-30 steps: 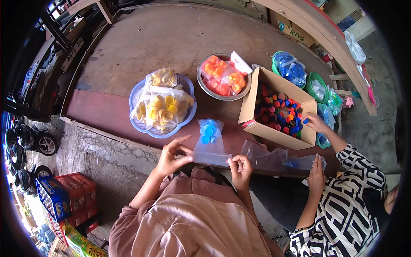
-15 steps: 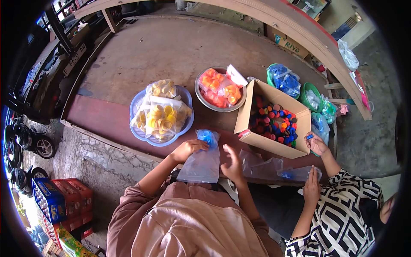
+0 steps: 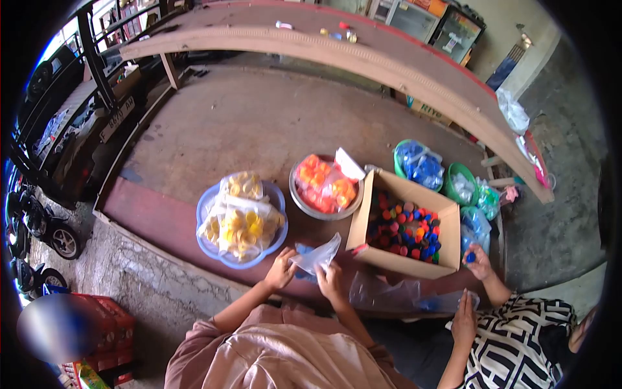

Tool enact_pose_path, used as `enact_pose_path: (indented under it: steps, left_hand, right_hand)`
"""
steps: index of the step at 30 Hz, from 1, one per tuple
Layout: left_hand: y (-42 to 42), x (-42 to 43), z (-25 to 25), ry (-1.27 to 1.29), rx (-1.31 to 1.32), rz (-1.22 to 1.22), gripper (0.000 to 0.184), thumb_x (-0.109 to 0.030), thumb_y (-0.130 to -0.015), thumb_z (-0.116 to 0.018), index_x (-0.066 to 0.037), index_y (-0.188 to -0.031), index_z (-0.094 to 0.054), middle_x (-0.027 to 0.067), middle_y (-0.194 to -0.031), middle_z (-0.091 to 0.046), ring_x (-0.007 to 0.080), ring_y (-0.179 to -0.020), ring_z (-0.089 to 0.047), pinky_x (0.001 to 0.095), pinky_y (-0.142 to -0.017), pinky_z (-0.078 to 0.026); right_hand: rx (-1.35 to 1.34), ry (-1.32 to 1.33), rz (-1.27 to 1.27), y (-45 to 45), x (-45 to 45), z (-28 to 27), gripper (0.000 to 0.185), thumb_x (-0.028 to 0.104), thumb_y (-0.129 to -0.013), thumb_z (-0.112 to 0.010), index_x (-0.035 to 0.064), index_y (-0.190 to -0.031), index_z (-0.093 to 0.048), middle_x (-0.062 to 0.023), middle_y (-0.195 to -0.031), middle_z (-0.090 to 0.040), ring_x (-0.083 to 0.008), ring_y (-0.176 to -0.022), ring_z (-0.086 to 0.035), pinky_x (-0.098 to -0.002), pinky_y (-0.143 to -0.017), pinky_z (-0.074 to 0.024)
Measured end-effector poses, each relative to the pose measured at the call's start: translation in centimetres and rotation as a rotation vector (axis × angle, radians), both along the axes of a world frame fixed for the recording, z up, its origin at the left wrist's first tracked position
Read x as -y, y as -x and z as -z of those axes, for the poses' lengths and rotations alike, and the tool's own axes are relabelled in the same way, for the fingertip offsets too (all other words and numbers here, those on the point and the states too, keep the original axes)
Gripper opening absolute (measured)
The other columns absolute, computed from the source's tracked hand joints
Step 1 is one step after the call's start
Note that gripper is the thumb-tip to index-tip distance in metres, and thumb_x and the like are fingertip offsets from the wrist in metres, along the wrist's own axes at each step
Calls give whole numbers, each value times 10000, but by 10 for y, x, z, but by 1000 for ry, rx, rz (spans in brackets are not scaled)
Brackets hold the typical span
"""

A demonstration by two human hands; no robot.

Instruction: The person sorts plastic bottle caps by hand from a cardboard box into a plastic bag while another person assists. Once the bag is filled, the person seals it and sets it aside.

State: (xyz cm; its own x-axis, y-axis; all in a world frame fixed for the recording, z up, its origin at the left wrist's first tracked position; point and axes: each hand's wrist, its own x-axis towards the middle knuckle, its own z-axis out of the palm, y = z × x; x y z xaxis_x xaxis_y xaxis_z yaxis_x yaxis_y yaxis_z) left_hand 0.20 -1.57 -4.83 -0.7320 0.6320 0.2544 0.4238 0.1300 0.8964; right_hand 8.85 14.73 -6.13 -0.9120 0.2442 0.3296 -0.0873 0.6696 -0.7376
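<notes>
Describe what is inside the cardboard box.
Inside the box is a pile of loose caps, with red, blue and orange ones among them. Whatever lies beneath the top caps is covered, and the near wall hides anything close behind it.

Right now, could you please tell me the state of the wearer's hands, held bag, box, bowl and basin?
Left hand: closed on the clear bag.
Right hand: closed on the same bag.
Clear bag: creased, partly raised.
Cardboard box: open, holding loose caps.
Metal bowl: holding bagged orange caps.
Blue basin: holding bagged yellow caps.
</notes>
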Motion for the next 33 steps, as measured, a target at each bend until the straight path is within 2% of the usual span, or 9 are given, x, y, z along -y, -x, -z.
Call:
enact_pose_path:
  steps: [4, 7, 10, 13, 21, 28, 31, 32, 33]
  left_hand:
    - [6, -15, -12, 89, 84, -108, 133, -102, -833, -557, 16, -893, -567, 193, -878, -525, 366, -818, -532, 413, -735, -450]
    - [20, -24, -15, 33, -361, -126, 170, -132, -839, -564, 30, -889, -574, 198, -916, -571, 366, -792, -557, 384, -703, -465]
    - [25, -30, 19, 77, 100, 11, 198, -161, -848, -563, 33, -883, -581, 167, -823, -611, 331, -726, -594, 366, -661, -473]
    - [16, -38, 48, 73, 453, -246, 222, -192, -854, -562, 28, -864, -588, 147, -728, -614, 287, -679, -615, 358, -636, -474]
    - [35, -45, 36, 382, 340, -254, 321, -304, -878, -509, 7, -954, -527, 196, -746, -598, 345, -703, -599, 401, -645, -456]
    - [45, -39, 73, 94, 733, -179, 324, -328, -907, -472, -15, -869, -547, 64, -728, -569, 177, -679, -538, 320, -648, -426]
    - [39, -36, 60, -19, 716, -117, 294, -298, -926, -459, -36, -830, -549, 15, -716, -515, 121, -694, -493, 283, -669, -412]
    - [34, -33, 52, -45, 697, -74, 286, -287, -932, -453, -39, -827, -547, 11, -712, -501, 114, -699, -486, 275, -676, -410]
    - [28, -30, 42, -71, 678, -31, 279, -276, -938, -447, -43, -823, -545, 7, -708, -487, 108, -703, -479, 267, -682, -407]
  right_hand:
    - [-18, 235, 78, 9, 8, 15, 189, 147, -856, -540, -23, -920, -591, -243, -809, -605, -415, -759, -585, -448, -642, -452]
    - [186, 225, 96, 11, 0, 26, 253, 206, -871, -519, -37, -903, -583, -256, -753, -595, -420, -744, -587, -449, -620, -451]
    - [379, 338, 170, 19, -6, 18, 367, 301, -897, -473, -48, -887, -585, -276, -752, -585, -414, -774, -596, -457, -634, -450]
    - [377, 320, 286, 26, -8, 26, 379, 316, -903, -472, -38, -941, -604, -291, -847, -591, -405, -862, -594, -455, -705, -457]
    - [318, 113, 425, 30, 4, 24, 274, 273, -846, -540, 18, -919, -611, -231, -802, -625, -407, -781, -604, -461, -669, -481]
    - [264, 88, 440, 34, -3, 23, 232, 235, -823, -574, 27, -914, -622, -211, -821, -634, -378, -762, -622, -420, -651, -488]
    - [94, 193, 369, 29, -14, 24, 179, 157, -813, -595, 7, -905, -626, -188, -857, -636, -311, -732, -633, -359, -654, -489]
    - [34, 324, 344, 25, -16, 24, 155, 110, -824, -597, 9, -940, -607, -69, -788, -629, -114, -574, -525, -257, -538, -425]
    - [106, 627, 337, 21, -17, 25, 243, 89, -849, -567, 18, -1079, -537, -73, -800, -632, -110, -612, -557, -241, -552, -437]
